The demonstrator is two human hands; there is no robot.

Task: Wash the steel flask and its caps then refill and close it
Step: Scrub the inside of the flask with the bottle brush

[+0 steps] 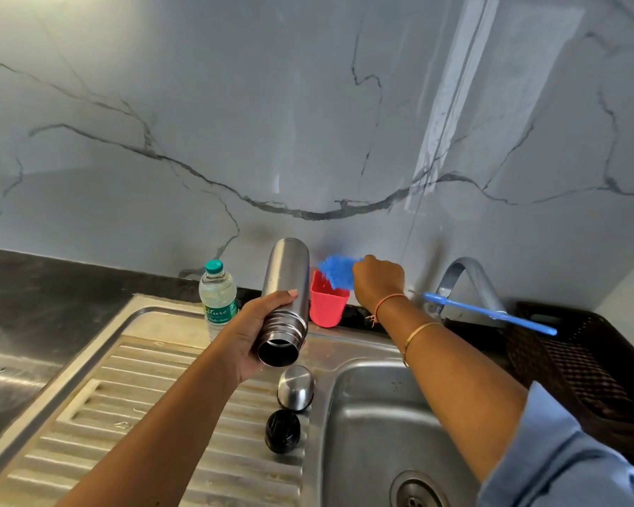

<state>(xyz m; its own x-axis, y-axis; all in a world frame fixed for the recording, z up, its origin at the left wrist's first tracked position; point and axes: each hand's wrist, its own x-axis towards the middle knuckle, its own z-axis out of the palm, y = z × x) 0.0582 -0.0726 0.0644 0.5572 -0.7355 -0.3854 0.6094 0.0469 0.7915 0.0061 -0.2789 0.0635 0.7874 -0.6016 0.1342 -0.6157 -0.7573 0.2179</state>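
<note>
Left hand [260,334] grips the flask [288,283] mid-frame, right hand [377,279] clenches the brush [335,274] over the cup [326,305]; a hasty pull may tip the cup or snag the tap [465,268].

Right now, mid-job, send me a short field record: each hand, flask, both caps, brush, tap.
steel flask: uncapped, tilted, open mouth toward camera
left hand: grips steel flask near its mouth
right hand: grips blue brush, bristles at red cup
steel cap: on drainboard, beside the basin
black cap: on drainboard, nearer camera than steel cap
tap: no water visible
plastic bottle: capped, upright, left of steel flask
</note>
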